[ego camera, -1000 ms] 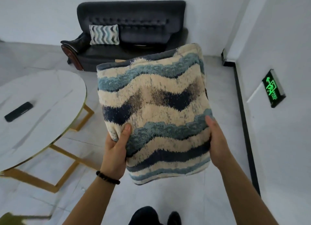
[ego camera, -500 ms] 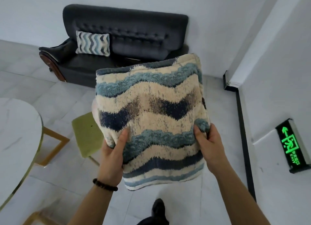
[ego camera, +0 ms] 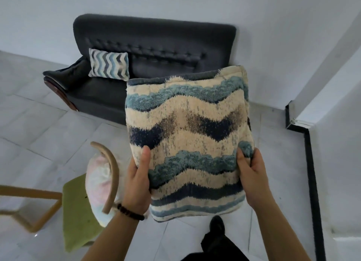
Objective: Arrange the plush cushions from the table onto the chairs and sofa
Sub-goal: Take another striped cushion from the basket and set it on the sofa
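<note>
Plush cushion [ego camera: 187,143] held up mid-frame, square, shaggy pile, wavy bands of cream, teal, navy, with a brown-flecked stretch in the middle band; face toward camera, top edge tipped slightly away. Left hand [ego camera: 137,182] clamped on its lower left edge, thumb across the front, fingers hidden behind; beaded bracelet [ego camera: 130,213] on that wrist. Right hand [ego camera: 253,176] clamped on the lower right edge at about 3 o'clock of the cushion, fingers [ego camera: 242,159] curled around, pinching a teal fold. Both grips closed on the cushion, nothing else in either hand. Dark sofa [ego camera: 156,46] at 12 o'clock against the white wall, tufted back; second wavy cushion [ego camera: 109,65] propped upright against the backrest at its left end, near the armrest. Rest of the sofa seat bare where visible, right part hidden behind the held cushion. Green-seated chair [ego camera: 78,212] at 8 o'clock with curved wooden back rail [ego camera: 111,173]; pastel cushion [ego camera: 97,182] leaning on the seat against that rail, just beside the left forearm. Wooden frame [ego camera: 39,202] at 9 o'clock, what it belongs to unclear. Open tiled floor [ego camera: 48,134] between chair and sofa. Black skirting [ego camera: 312,182] and wall close on the right, 3 to 5 o'clock. Dark shoe [ego camera: 216,225] at 6 o'clock.
</note>
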A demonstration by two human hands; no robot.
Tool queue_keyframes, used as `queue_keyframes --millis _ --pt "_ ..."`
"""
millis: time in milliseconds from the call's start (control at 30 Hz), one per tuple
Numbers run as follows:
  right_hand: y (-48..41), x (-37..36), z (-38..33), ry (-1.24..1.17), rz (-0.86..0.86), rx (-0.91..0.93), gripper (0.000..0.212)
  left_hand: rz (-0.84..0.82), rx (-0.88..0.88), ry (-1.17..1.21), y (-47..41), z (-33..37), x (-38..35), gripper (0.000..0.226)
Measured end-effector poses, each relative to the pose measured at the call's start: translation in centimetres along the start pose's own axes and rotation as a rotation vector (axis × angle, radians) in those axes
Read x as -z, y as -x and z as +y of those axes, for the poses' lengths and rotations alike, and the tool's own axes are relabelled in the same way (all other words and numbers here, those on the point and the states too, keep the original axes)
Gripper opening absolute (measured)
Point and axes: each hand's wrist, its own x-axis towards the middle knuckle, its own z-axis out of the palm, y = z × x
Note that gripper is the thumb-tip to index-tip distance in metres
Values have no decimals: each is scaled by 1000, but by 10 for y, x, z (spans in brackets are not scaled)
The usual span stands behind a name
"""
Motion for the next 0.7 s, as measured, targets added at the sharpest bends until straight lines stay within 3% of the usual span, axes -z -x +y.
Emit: queue_keyframes --millis 100,233,333,400,533,700 --pt "-84 -36 -22 36 -118 -4 7 64 19 -61 -68 5 -3 68" --pt "-170 -101 -40 58 -251 -55 22 272 21 -56 -145 11 7 73" --pt "-226 -152 -43 -5 -338 -125 25 448 78 -83 -205 12 18 95" --pt "-264 -189 -43 -48 -385 -177 26 494 81 -58 -253 10 33 91" --pt "-341 -270 -46 -43 -370 -178 21 407 74 -9 -370 18 65 77" --pt "-420 -352 -72 -29 -294 -152 28 293 110 -9 -511 64 84 37"
